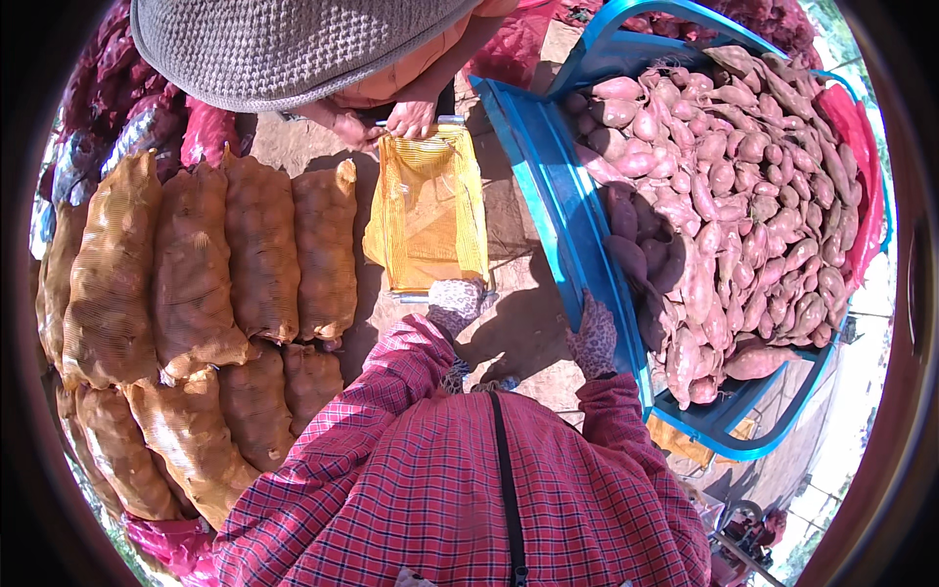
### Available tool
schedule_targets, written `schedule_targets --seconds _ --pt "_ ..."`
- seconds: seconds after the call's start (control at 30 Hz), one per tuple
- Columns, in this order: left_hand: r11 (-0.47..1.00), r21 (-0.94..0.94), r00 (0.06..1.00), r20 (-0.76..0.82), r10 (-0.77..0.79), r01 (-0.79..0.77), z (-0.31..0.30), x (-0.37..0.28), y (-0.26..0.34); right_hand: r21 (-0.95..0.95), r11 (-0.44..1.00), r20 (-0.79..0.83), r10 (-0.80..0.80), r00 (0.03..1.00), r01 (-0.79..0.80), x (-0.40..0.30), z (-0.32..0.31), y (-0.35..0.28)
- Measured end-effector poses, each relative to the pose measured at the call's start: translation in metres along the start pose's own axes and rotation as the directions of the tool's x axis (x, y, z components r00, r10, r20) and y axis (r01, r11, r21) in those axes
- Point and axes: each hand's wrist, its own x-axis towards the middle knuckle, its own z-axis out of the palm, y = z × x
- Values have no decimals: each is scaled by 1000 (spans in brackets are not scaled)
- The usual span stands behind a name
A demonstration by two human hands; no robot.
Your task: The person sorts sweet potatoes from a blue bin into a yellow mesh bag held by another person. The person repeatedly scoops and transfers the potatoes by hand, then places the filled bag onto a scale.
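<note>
A yellow mesh bag (433, 213) hangs with its mouth stretched between two metal rods. My left hand (456, 304), in a leopard-print glove, is closed around the near rod (411, 298). A co-worker in a knitted hat (301, 51) has both hands at the far rod (440, 119). My right hand (593, 339), gloved alike, grips the edge of the blue metal side panel (565, 198) of a truck or cart bed. Behind that panel lies a large heap of sweet potatoes (726, 169).
Filled orange mesh sacks (260, 249) stand in rows on the left. Red mesh sacks (117, 81) are piled beyond them. A blue tubular rail (777, 433) borders the heap, and red netting (855, 176) lies on its far right. Paved ground (513, 271) shows between the rows and the panel.
</note>
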Motion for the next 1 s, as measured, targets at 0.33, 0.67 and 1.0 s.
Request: schedule_targets --seconds 0.33,0.67,1.0 --pt "998 4 989 -134 66 -66 15 -8 6 54 998 22 -13 1000 12 1 13 -9" --pt "1000 -5 1000 -10 -28 28 8 10 19 90 995 -22 -34 999 36 2 18 -9" --pt "984 -169 997 -39 -64 56 19 20 54 101 994 51 -37 998 32 3 13 -5"
